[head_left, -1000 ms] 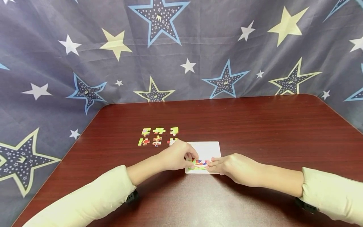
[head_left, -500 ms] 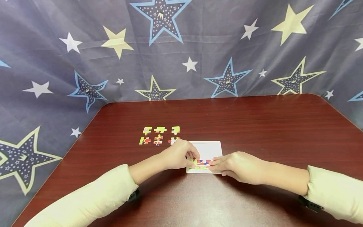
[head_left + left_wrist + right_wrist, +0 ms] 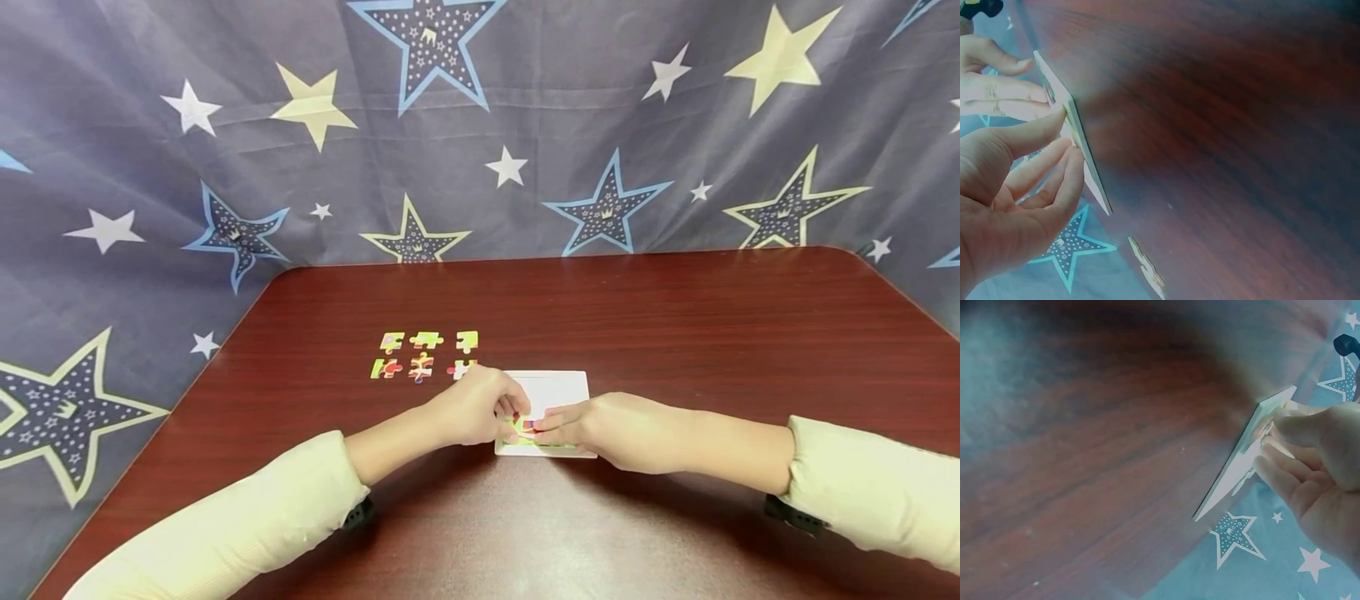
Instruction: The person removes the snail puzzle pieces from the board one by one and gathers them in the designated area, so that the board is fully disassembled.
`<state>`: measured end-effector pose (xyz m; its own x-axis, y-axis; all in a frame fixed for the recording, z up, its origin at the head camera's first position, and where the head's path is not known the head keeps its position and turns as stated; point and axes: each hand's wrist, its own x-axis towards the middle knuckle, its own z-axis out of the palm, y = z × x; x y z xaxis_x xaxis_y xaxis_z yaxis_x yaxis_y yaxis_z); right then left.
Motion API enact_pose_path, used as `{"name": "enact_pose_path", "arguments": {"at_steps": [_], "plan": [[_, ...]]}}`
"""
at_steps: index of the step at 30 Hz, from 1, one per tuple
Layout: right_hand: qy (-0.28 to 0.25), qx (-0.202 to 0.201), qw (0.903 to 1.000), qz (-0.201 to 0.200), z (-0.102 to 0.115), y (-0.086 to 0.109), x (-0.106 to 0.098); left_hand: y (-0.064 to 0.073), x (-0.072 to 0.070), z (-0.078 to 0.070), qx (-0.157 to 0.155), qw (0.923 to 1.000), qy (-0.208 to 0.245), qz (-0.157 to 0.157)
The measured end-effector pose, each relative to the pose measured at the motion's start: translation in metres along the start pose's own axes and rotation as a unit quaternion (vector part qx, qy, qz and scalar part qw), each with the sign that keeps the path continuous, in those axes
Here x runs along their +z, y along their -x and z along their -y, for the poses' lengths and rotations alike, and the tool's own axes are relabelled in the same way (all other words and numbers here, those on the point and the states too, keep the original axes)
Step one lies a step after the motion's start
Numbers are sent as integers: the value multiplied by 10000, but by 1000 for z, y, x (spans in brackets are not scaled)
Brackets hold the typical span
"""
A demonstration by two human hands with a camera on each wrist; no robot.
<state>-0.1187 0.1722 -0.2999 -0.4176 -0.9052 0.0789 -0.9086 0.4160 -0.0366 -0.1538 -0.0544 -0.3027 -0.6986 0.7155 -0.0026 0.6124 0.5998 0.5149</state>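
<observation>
A white puzzle board (image 3: pixel 558 386) lies on the table, with colourful pieces fitted along its near edge. My left hand (image 3: pixel 476 406) is at the board's left side, thumb and curled fingers pinching a red and green puzzle piece (image 3: pixel 517 423). Over the near right part of the board, my right hand (image 3: pixel 630 431) presses on the pieces with fairly straight fingers, covering most of that row. In the left wrist view, the left thumb and fingertips meet at the board's face. The right wrist view has the right thumb and fingers (image 3: pixel 1275 475) at the board (image 3: pixel 1229 478).
Loose jigsaw pieces (image 3: pixel 422 367) lie in two rows on the table left of the board; the left hand partly overlaps one (image 3: pixel 460 371). The dark red wooden table (image 3: pixel 675 325) reaches back to a grey star-patterned curtain (image 3: pixel 465 133).
My right hand has shifted left across the board, so its fingers now cover more of the fitted pieces. The left hand keeps its place at the board's left side.
</observation>
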Motion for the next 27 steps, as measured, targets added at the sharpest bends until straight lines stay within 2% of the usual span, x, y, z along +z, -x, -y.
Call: {"name": "enact_pose_path", "arguments": {"at_steps": [7,15,20,23,27], "plan": [[-589,82,9982,121,-3,-1,3,-2,0,-4,-260,9991,-315,65],[-660,175,9974,217,-5,-3,4,-4,-3,-7,-174,9985,-478,199],[-681,148,9974,199,-5,-2,6,-10,-6,-10,-567,9968,-361,443],[-537,6,9984,184,-6,-2,7,-14,-8,-12,-828,9949,-212,545],[-265,-172,9994,120,-7,-2,9,-16,-11,-15,-999,9929,-71,641]]}}
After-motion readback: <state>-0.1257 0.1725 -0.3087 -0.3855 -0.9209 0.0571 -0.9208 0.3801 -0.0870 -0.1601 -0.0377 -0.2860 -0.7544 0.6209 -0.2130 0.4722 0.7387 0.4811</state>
